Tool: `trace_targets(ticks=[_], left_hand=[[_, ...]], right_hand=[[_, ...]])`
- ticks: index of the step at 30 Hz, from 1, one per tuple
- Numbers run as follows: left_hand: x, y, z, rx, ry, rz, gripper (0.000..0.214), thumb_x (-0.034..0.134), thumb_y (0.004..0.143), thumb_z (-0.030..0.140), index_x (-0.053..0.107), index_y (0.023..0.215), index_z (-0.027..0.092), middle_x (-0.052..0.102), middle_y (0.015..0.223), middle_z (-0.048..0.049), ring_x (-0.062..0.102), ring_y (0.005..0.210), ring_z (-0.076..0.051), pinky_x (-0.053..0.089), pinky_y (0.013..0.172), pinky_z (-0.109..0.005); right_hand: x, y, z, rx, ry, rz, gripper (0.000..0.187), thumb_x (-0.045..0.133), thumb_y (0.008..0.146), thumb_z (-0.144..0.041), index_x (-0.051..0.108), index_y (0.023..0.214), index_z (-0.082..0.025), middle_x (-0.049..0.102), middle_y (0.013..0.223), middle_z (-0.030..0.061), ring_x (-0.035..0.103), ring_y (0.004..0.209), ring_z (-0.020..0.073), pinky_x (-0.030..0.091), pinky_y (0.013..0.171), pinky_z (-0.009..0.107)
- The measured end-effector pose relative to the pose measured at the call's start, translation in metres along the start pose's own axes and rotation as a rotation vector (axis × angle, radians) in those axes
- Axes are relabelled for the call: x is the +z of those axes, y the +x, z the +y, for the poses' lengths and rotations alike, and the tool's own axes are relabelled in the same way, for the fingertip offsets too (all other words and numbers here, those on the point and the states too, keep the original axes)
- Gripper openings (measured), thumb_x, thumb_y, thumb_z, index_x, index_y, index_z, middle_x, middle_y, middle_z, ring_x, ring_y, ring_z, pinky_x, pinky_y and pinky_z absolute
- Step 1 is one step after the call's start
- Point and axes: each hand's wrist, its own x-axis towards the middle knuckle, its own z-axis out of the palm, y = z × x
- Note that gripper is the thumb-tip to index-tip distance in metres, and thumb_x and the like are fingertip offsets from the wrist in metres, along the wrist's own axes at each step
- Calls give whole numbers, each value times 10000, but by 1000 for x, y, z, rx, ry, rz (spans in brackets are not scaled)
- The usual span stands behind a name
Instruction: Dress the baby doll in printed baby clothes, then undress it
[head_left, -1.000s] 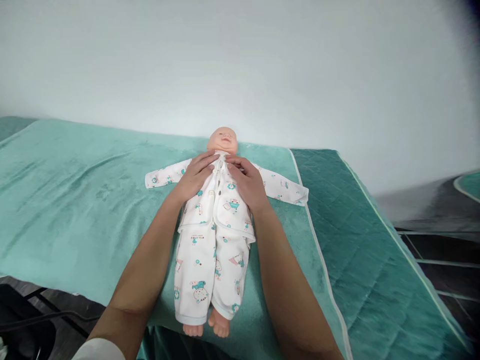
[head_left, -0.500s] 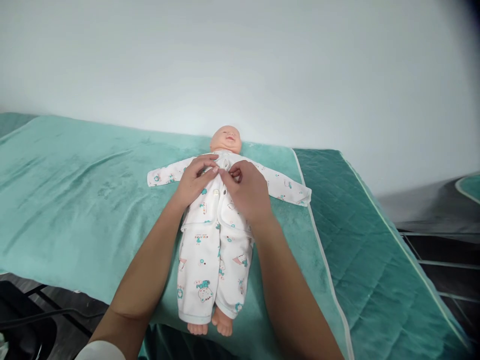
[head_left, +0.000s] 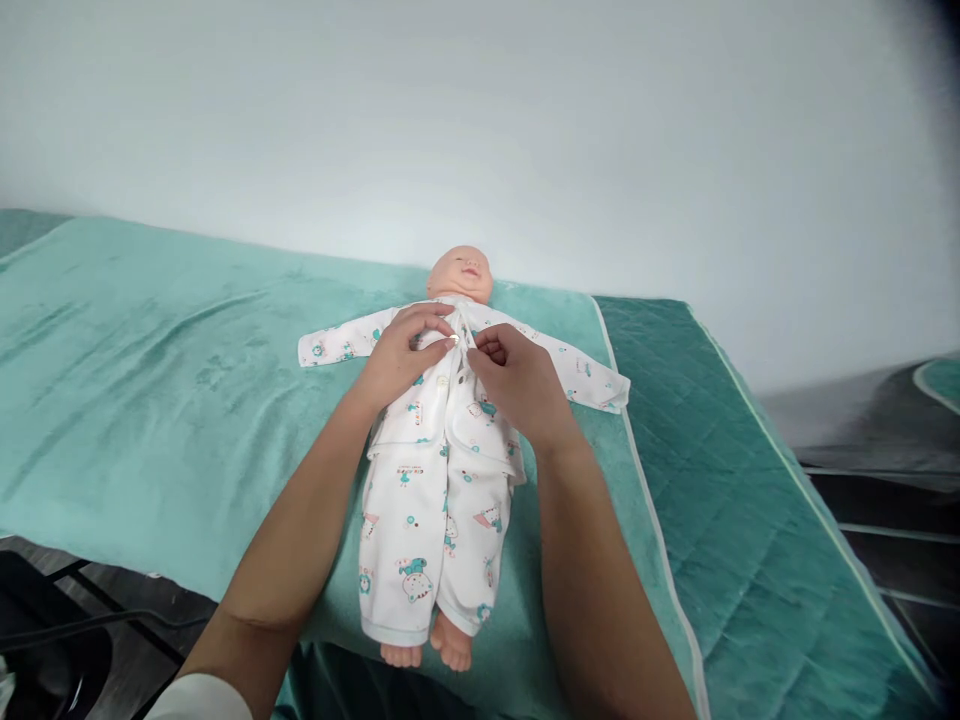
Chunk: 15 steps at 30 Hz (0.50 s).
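A baby doll (head_left: 459, 270) lies face up on a teal towel (head_left: 172, 370), dressed in a white printed shirt (head_left: 427, 410) and matching trousers (head_left: 420, 550). My left hand (head_left: 401, 360) pinches the left edge of the shirt front at the doll's chest. My right hand (head_left: 514, 385) pinches the right edge, fingertips meeting the left hand's at the upper snap buttons. Both sleeves are spread out sideways. The doll's bare feet (head_left: 427, 650) stick out near the towel's front edge.
The towel covers a darker teal quilted pad (head_left: 735, 500) on a table against a pale wall (head_left: 480, 120). Dark floor and a black object (head_left: 45, 660) show at the lower left. Another teal edge (head_left: 937, 380) sits at the far right.
Both hands went from lying flat on the doll's chest to pinching the shirt's front edges together near the collar. The view shifted slightly left and down.
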Motion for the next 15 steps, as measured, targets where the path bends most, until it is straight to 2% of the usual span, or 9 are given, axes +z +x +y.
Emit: trace_targets(ticks=[3, 6, 10, 15], left_hand=[[2, 0, 5, -27, 28, 5, 31, 672, 877, 205, 690, 892, 226, 679, 1361, -61, 565, 1345, -243, 380, 1185, -453], [3, 0, 7, -25, 52, 26, 45, 647, 887, 188, 674, 879, 224, 678, 1356, -61, 568, 1337, -241, 402, 1160, -452], [5, -2, 8, 6, 76, 90, 48, 628, 899, 190, 663, 883, 220, 656, 1360, -76, 569, 1320, -239, 466, 1068, -419], [9, -5, 15, 37, 180, 173, 53, 616, 915, 203, 653, 887, 229, 690, 1143, -54, 600, 1151, -216, 473, 1002, -383]], right_hand=[[6, 5, 8, 0, 128, 77, 153, 623, 817, -347, 642, 902, -222, 646, 771, -15, 541, 630, 141, 416, 587, 282], [12, 8, 12, -61, 114, 143, 197, 652, 815, -389, 675, 898, -212, 678, 797, 4, 558, 653, 145, 444, 625, 289], [13, 8, 13, -25, 233, 143, 197, 668, 806, -382, 714, 871, -201, 681, 764, 3, 572, 663, 148, 463, 644, 288], [12, 5, 10, -10, 457, 164, 194, 722, 777, -370, 745, 851, -192, 713, 809, 8, 621, 750, 147, 488, 712, 278]])
